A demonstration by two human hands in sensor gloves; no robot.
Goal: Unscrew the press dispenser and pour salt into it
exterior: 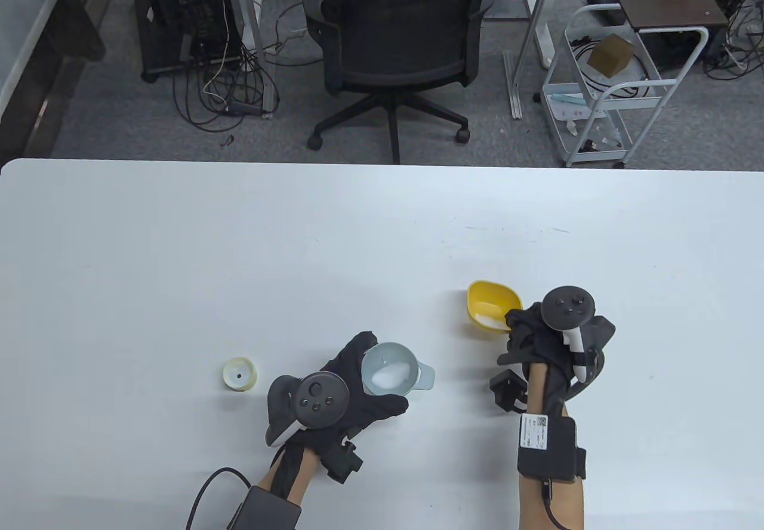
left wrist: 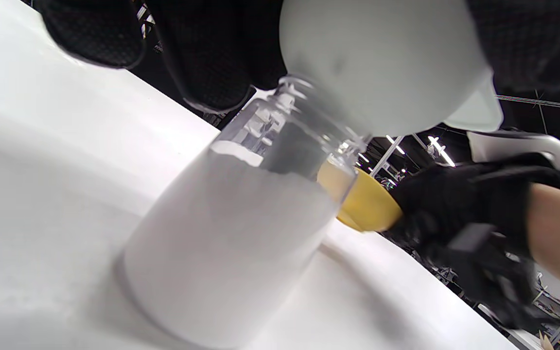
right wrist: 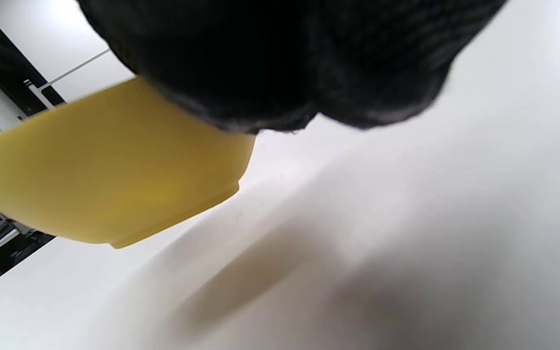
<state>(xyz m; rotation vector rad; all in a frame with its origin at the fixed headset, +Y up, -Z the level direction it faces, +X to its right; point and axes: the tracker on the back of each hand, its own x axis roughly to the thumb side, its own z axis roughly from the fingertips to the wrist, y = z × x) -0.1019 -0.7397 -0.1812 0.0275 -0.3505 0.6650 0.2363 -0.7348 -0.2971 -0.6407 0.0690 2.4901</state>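
Our left hand (exterior: pixel 352 384) held the pale blue funnel (exterior: pixel 391 369) seated in the mouth of the clear dispenser bottle (left wrist: pixel 241 233), which stood on the bench (exterior: pixel 239 243) well filled with salt. Our right hand (exterior: pixel 537 333) gripped the tilted yellow bowl's (exterior: pixel 490 304) rim, off the bench. The unscrewed cap (exterior: pixel 240 373) lay left of our left hand.
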